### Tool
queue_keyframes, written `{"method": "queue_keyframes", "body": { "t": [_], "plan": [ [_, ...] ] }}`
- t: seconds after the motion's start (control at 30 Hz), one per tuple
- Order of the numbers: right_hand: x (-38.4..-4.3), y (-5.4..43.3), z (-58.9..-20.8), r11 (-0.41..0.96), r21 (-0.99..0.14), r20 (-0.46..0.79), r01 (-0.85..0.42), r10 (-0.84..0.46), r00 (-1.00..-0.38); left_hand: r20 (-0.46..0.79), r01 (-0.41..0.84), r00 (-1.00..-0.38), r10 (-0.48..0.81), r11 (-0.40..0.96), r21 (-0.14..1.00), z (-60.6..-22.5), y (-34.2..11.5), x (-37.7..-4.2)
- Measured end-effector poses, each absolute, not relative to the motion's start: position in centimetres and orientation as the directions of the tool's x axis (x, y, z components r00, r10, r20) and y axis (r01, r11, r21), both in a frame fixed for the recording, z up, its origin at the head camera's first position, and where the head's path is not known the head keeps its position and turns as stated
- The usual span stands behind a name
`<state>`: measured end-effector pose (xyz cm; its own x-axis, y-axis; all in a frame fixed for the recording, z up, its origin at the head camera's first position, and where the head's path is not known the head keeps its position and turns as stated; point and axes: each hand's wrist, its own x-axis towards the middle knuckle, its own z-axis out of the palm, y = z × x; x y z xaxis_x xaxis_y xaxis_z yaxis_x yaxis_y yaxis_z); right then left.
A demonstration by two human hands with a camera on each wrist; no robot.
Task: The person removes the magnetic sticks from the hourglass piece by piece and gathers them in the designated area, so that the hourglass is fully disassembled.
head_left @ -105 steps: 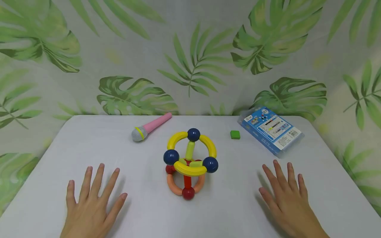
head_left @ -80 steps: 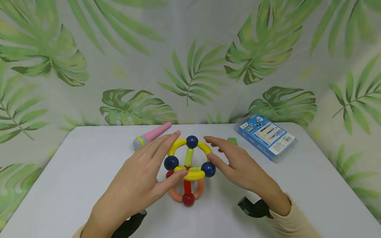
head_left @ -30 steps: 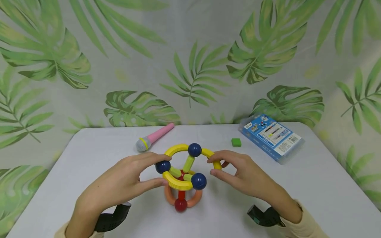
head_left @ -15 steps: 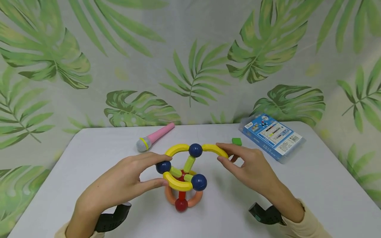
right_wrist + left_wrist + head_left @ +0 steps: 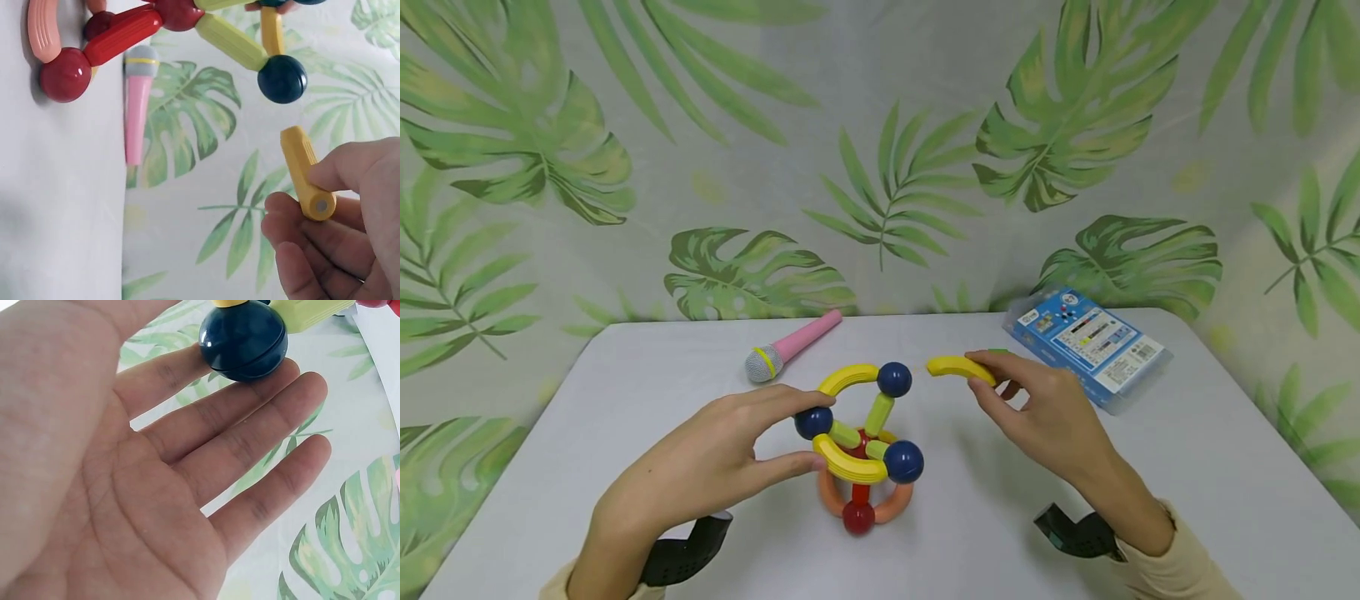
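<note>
A model of magnetic balls and rods stands on the table, with blue balls (image 5: 904, 462), two curved yellow rods (image 5: 850, 460) and lime rods (image 5: 880, 414) above, red balls (image 5: 859, 517) and orange curved rods below. My left hand (image 5: 707, 454) steadies its left side: the index finger touches the left blue ball (image 5: 244, 340), and the thumb tip meets the front yellow rod. My right hand (image 5: 1045, 408) pinches a loose curved yellow rod (image 5: 306, 175) between thumb and fingers. That rod is apart from the model, right of the far blue ball (image 5: 894, 379).
A pink toy microphone (image 5: 797, 342) lies at the back left. At the back right is a blue box (image 5: 1093, 342) in clear plastic. A green block (image 5: 997, 351) is mostly hidden behind my right hand. Leaf-patterned cloth (image 5: 880, 167) hangs behind the table (image 5: 625, 358).
Both hands came in from the table to the model. My right hand took hold of the right curved yellow rod, swung it outward, and pulled it off to the right. The left hand stays put lately.
</note>
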<state>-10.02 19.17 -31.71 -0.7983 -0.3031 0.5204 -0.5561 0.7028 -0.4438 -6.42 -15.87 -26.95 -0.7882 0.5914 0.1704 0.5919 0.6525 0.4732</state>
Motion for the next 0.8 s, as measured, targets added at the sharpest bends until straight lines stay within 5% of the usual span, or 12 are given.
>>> {"method": "queue_keyframes", "body": {
  "t": [0.57, 0.8],
  "plan": [
    [-12.4, 20.5, -34.9, 0.79, -0.461, 0.191, -0.404, -0.356, -0.915, 0.2, 0.576, -0.812, 0.548, 0.698, 0.425, -26.6, -16.6, -6.5],
    [-12.4, 19.7, -36.7, 0.871, -0.417, -0.093, -0.261, -0.326, -0.941, 0.189, 0.562, -0.821, 0.539, 0.701, 0.439, -26.6, -16.9, -6.9]
  ]
}}
